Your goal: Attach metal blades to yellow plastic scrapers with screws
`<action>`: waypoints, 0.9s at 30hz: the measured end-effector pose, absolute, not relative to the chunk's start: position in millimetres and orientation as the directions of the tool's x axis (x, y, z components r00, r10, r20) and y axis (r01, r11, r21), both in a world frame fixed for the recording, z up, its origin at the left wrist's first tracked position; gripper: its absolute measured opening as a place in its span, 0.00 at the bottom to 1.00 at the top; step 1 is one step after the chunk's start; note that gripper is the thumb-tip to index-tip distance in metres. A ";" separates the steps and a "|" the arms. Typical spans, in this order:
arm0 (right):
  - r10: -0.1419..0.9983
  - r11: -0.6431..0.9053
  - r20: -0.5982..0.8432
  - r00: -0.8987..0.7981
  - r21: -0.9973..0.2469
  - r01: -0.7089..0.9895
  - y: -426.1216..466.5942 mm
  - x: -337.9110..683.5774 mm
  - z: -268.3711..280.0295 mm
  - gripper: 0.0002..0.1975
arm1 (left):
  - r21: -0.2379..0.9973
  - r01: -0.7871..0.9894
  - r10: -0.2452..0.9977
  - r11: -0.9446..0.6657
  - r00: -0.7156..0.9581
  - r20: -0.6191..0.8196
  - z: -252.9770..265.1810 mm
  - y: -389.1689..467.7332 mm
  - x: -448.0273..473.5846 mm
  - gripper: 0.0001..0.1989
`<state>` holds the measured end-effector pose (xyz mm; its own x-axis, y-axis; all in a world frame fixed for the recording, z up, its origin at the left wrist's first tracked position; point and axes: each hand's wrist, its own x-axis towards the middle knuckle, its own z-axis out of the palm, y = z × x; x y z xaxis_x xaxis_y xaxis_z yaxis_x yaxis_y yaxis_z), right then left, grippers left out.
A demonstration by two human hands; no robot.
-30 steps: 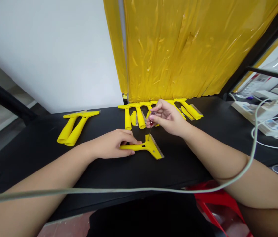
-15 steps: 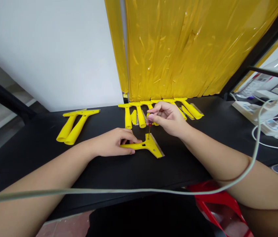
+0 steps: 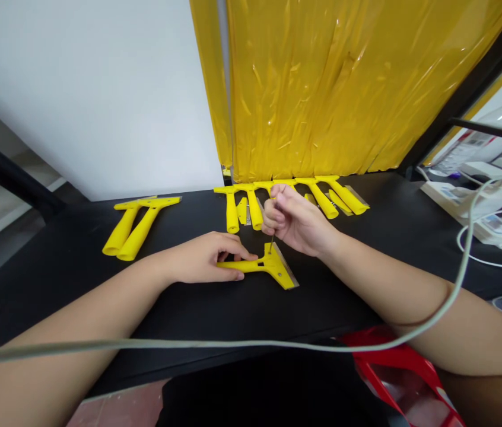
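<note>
A yellow scraper (image 3: pixel 277 270) with a metal blade along its right edge lies flat on the black table (image 3: pixel 215 314). My left hand (image 3: pixel 215 256) is closed around its handle and presses it to the table. In my right hand (image 3: pixel 293 218) is a small screwdriver (image 3: pixel 272 244), held upright; the fingers wrap round its handle and hide it. The shaft's tip meets the upper of two screws on the scraper's head. Behind my right hand stretches a row of several yellow scraper handles (image 3: pixel 232 213), partly covered by the hand.
Two more yellow scrapers (image 3: pixel 142 228) lie at the left. A pale cable (image 3: pixel 277 343) crosses in front of my arms. White devices (image 3: pixel 491 216) with cables and a plastic bottle (image 3: pixel 477 136) are at the right. Yellow plastic sheeting (image 3: pixel 304 89) hangs at the back.
My right hand's fingers have turned and closed round the screwdriver handle, which showed red before. The tip stays at the same screw. My left hand has barely moved.
</note>
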<state>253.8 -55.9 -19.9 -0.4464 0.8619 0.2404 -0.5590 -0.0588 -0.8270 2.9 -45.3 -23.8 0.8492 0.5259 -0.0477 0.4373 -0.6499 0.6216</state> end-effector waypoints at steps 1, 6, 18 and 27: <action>0.871 -0.040 0.244 -0.426 -0.829 -0.558 -55.7 253.1 -20.3 0.10 | 0.620 0.437 0.526 -0.652 0.849 -0.046 -23.6 -45.7 3.1 0.22; 0.890 -0.049 0.190 -0.415 -0.864 -0.500 -50.1 255.9 -19.9 0.11 | 0.606 0.441 0.528 -0.662 0.848 -0.040 -20.7 -48.6 4.5 0.21; 0.858 -0.044 0.232 -0.459 -0.857 -0.514 -54.5 253.4 -20.0 0.14 | 0.504 0.416 0.485 -0.757 0.874 0.007 -17.5 -58.7 7.6 0.17; 0.853 -0.047 0.257 -0.455 -0.830 -0.555 -58.5 253.1 -19.4 0.16 | 0.438 0.443 0.486 -0.782 0.874 -0.016 -16.3 -63.6 6.5 0.15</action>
